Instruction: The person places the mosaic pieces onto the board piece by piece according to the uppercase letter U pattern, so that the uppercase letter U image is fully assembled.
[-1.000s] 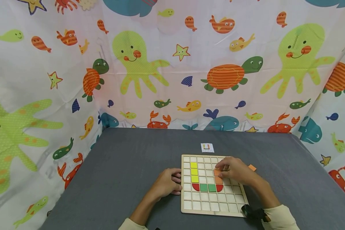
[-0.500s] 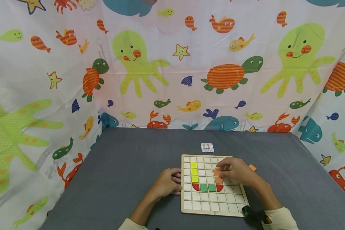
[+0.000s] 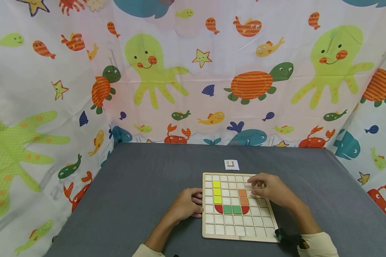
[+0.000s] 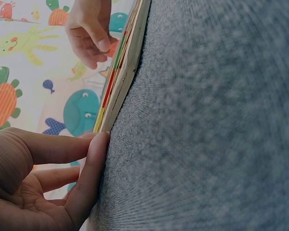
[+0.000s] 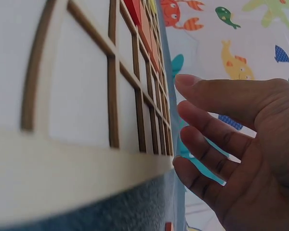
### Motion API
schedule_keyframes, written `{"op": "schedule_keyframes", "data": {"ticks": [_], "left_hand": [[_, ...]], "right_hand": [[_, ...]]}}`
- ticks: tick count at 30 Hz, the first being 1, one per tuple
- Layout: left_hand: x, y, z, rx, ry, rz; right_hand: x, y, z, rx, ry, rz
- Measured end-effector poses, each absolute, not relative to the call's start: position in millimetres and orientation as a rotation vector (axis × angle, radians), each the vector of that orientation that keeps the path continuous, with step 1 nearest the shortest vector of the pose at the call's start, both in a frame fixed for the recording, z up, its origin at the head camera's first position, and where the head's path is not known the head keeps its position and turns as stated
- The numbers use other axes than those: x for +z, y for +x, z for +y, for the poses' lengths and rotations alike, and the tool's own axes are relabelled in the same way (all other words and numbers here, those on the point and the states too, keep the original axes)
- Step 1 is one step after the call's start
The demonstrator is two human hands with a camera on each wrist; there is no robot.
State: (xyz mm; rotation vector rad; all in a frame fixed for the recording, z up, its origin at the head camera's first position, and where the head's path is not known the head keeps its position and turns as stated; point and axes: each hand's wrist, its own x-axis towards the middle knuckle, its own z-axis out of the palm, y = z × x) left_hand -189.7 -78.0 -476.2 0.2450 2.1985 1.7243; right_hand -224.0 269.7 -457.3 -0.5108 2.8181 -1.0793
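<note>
A wooden grid board (image 3: 226, 228) with white cells lies on the grey table. Several coloured tiles form a U: yellow tiles (image 3: 217, 191) at left, a red rounded tile (image 3: 218, 209) at each lower corner, green tiles (image 3: 232, 209) between them, and orange tiles (image 3: 243, 201) at right. At the board's left edge, my left hand (image 3: 188, 204) pinches the rim between thumb and finger, clearest in the left wrist view. My right hand (image 3: 271, 187) hovers above the board's upper right, fingers bent and apart, nothing between them in the right wrist view (image 5: 250, 144).
Behind the board lies a small card (image 3: 231, 164) printed with a coloured U on a grid. A curtain (image 3: 193, 78) with sea animals hangs around the back and sides of the grey table (image 3: 141, 178).
My right hand has moved right, off the upper orange tile, which stays in its cell. The loose orange tile right of the board is now hidden behind that hand. The left hand keeps its place.
</note>
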Motion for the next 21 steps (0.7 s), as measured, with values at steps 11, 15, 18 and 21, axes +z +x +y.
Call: {"op": "schedule_keyframes", "data": {"ticks": [11, 15, 18, 21], "left_hand": [[-474.3, -187.8, -78.7, 1.727, 0.230, 2.201], [-474.1, -188.0, -78.7, 1.732, 0.231, 2.197], [-474.2, -188.4, -78.6, 1.730, 0.232, 2.194], [-474.4, -188.6, -78.5, 1.729, 0.233, 2.194]], "right_hand": [[-458.2, -226.5, 292.8, -1.098, -0.407, 2.866], [-459.0, -227.4, 301.5, -1.103, -0.349, 2.878], [-460.3, -227.1, 308.0, -1.084, -0.320, 2.892], [-461.4, -226.4, 315.1, -1.051, -0.307, 2.907]]}}
